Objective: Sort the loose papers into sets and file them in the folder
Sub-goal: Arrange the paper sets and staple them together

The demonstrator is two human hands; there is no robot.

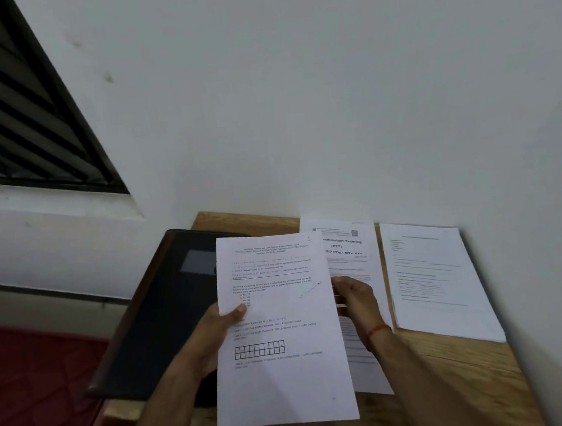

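Observation:
A printed sheet (285, 373) with text and a small grid is lifted above the wooden table (459, 363). My left hand (214, 329) pinches its left edge, thumb on the front. My right hand (353, 296) is at the sheet's right edge with curled fingers that reach behind it; the grip itself is hidden. A dark folder (160, 319) lies closed to the left, hanging over the table's edge. Two paper sets lie flat: one headed with bold print (346, 248) partly behind the held sheet, and another stack (436, 284) at the right.
A white wall rises directly behind the table. A dark louvred window (20, 115) is at the upper left. A red mat (27, 384) covers the floor at the lower left. Bare wood shows at the table's front right.

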